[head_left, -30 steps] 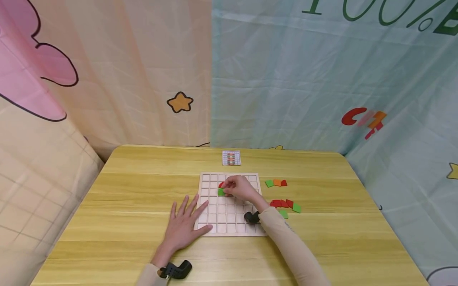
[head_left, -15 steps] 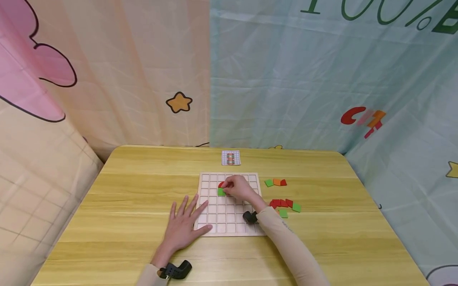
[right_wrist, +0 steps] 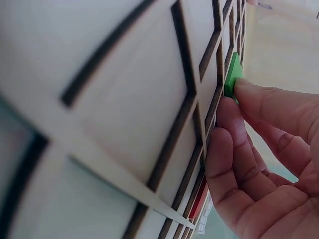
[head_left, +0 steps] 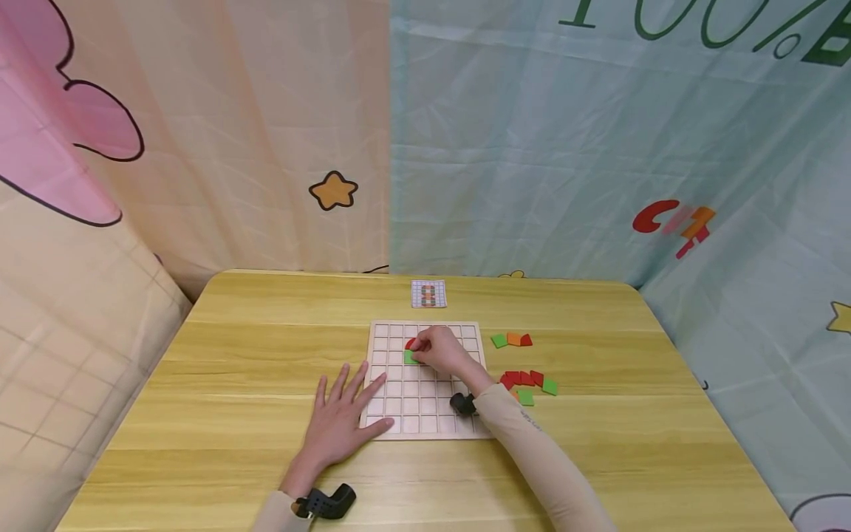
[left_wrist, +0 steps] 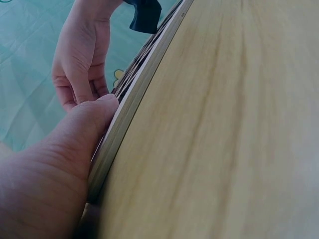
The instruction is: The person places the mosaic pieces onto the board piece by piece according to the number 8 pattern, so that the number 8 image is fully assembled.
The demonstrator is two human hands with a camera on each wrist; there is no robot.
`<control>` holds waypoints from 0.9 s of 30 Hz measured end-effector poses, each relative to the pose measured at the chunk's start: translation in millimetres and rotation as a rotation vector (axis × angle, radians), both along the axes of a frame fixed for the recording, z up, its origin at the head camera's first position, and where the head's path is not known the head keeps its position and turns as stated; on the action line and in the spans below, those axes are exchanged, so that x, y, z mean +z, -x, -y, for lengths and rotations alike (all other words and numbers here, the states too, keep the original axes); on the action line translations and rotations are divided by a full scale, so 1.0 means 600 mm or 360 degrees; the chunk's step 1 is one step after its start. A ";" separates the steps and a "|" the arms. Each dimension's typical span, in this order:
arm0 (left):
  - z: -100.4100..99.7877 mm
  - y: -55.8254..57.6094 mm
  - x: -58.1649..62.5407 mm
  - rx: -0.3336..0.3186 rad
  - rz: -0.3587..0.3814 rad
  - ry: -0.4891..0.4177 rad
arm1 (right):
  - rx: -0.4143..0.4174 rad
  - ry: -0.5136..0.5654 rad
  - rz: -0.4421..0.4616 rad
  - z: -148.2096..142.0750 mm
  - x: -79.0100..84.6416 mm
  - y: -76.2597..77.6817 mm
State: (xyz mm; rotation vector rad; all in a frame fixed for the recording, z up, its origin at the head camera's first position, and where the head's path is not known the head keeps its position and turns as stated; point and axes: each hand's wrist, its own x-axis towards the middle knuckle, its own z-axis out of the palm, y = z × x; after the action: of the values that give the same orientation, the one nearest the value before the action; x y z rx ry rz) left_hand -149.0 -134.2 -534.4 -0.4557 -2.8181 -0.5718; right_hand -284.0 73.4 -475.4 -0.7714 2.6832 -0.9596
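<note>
A white gridded board (head_left: 412, 406) lies on the wooden table. Near its upper left part, my right hand (head_left: 444, 350) pinches a green square tile (head_left: 411, 357) at the board's surface. The right wrist view has the thumb against this green tile (right_wrist: 233, 74), which sits raised at a cell, with the other fingers curled beside it. Just above it on the board is a red piece (head_left: 410, 343), partly covered by the fingers. My left hand (head_left: 340, 423) lies with fingers spread over the board's left edge, its thumb (left_wrist: 99, 107) on the rim in the left wrist view.
Behind the board lies a small pattern card (head_left: 428, 294). To the right are a row with a green tile (head_left: 499, 340), an orange tile (head_left: 515, 339) and a red piece (head_left: 527, 340), and a nearer group of several red pieces (head_left: 525, 378) and green tiles (head_left: 549, 387). Curtains hang behind the table.
Almost nothing differs. The right hand stays at the green tile, with only a very slight shift of the hand and wrist to the left. The left hand keeps its place.
</note>
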 end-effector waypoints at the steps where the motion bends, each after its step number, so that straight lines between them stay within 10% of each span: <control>1: 0.000 0.000 -0.001 0.0000 0.0001 0.0001 | -0.0003 -0.0007 -0.0002 0.000 0.000 0.000; 27: -0.001 -0.002 0.001 0.0003 0.0041 0.0009 | -0.0025 0.0007 0.0071 -0.015 0.002 -0.014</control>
State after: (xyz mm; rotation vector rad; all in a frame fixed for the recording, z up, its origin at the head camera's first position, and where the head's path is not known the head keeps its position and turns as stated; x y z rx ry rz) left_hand -148.0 -133.8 -533.5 -0.4498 -2.8450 -0.5731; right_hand -275.6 82.3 -474.2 -0.7222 2.6534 -0.9748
